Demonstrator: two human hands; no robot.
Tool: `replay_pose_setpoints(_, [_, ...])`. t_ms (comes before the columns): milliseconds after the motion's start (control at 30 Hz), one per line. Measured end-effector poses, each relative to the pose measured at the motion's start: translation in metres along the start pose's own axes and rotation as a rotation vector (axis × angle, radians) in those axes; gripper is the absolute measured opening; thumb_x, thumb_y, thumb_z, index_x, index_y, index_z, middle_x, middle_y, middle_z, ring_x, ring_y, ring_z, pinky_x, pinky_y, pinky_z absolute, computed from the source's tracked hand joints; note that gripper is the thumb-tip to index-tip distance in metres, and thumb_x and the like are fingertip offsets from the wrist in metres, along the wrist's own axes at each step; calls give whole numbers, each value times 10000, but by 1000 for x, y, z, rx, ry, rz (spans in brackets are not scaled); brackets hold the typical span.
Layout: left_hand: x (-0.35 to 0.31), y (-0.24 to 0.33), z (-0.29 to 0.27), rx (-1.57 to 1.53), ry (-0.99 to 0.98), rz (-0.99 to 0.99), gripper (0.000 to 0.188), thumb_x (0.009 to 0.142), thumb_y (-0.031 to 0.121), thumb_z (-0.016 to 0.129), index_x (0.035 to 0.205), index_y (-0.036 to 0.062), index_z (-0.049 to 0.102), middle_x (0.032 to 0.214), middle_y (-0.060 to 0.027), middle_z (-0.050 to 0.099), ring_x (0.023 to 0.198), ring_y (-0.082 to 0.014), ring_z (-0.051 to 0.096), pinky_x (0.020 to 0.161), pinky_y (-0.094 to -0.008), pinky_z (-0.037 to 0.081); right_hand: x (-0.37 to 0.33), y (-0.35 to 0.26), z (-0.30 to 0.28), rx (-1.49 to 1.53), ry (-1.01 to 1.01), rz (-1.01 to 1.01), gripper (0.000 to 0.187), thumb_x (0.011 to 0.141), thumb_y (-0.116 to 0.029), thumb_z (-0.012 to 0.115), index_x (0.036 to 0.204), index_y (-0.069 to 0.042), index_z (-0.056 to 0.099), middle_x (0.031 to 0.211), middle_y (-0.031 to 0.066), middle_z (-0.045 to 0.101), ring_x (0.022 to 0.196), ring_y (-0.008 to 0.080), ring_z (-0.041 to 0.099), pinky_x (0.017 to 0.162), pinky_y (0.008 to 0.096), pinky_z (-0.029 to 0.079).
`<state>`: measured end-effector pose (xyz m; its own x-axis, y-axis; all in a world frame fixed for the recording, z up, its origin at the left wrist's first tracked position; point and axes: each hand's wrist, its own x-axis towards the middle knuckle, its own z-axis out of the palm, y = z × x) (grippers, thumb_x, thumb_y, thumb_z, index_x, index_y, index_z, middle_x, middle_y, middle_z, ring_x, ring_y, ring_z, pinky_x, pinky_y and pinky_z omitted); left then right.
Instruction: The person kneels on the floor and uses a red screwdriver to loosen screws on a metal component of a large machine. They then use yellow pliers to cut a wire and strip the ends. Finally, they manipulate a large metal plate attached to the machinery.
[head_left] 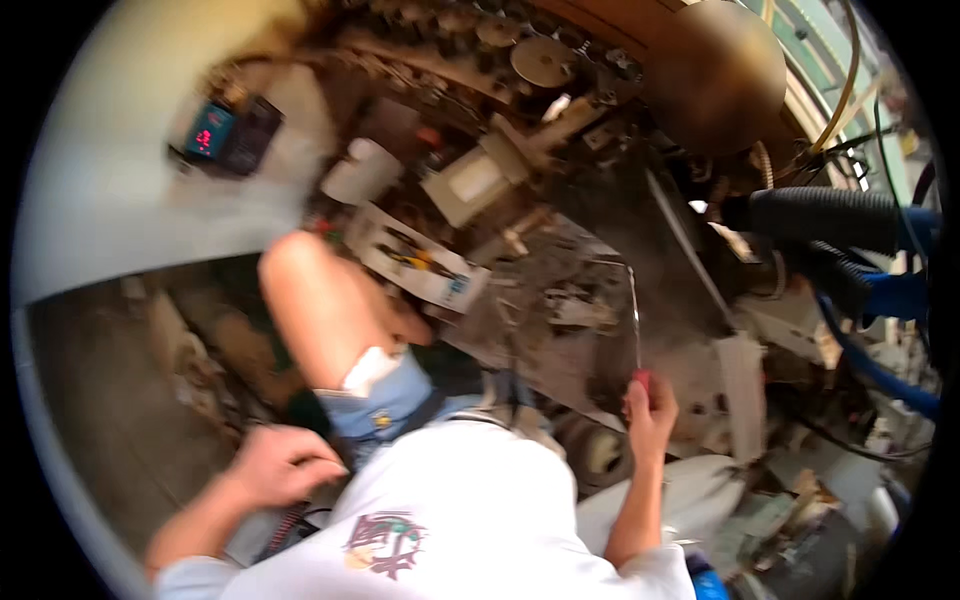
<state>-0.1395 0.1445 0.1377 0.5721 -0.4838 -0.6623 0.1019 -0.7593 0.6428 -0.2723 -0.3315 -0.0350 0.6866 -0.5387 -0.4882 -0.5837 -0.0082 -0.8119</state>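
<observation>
My right hand [650, 405] grips a hook tool [636, 315] by its red handle. Its thin metal rod points away from me and bends sharply to the left at the tip. Under the bent end is a grimy machine bed [660, 250] with small metal parts; whether the tip touches anything I cannot tell. My left hand [285, 465] is beside my hip with its fingers curled in, and nothing shows in it. Slight blur softens its fingertips. My bare knee is raised near a shallow white box [455, 290] of hand tools, some with yellow handles.
Black ribbed hoses [830, 212] and blue tubes come in from the right. A large round disc [718, 75] hangs at the far right, near a row of smaller wheels. At the upper left sits a small device [210, 132] with a red lit display.
</observation>
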Motion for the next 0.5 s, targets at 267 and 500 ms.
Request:
replay_pose_setpoints(267, [163, -12, 125, -528, 93, -35, 219, 1021, 182, 609, 902, 0, 630, 821, -65, 690, 734, -124, 625, 689, -281, 500, -4, 62, 77, 68, -113, -97, 302, 989, -285, 678, 1069, 7, 665, 868, 22, 626, 742, 102, 531, 679, 279, 448])
replay_pose_setpoints(500, [269, -53, 124, 259, -61, -128, 379, 888, 372, 730, 1106, 62, 713, 1059, -159, 726, 1022, -374, 669, 877, -457, 528, -38, 44, 76, 101, -103, -67, 322, 942, -264, 717, 1089, 19, 672, 868, 84, 693, 783, 144, 607, 733, 300, 496])
